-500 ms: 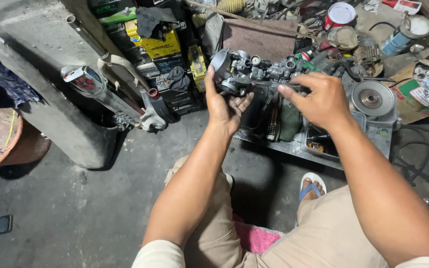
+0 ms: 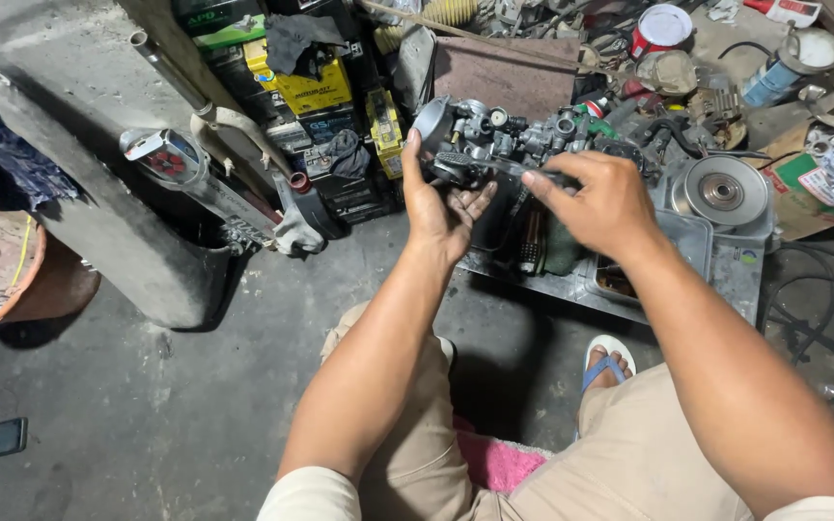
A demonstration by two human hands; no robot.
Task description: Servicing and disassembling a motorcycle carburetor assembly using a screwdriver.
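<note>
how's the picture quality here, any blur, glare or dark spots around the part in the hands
Head view: sharp and evenly lit, with mild wide-angle bending at the edges; the grey metal carburettor held by the left hand and right hand is crisp; slight glare on the round silver disc; deep shadow under the knees.

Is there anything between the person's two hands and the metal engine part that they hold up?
Nothing visible does. The left hand grips the metal engine part at its left end, and the right hand lies directly on its right side. Both touch it. The cluttered metal tray lies behind and below it.
</note>
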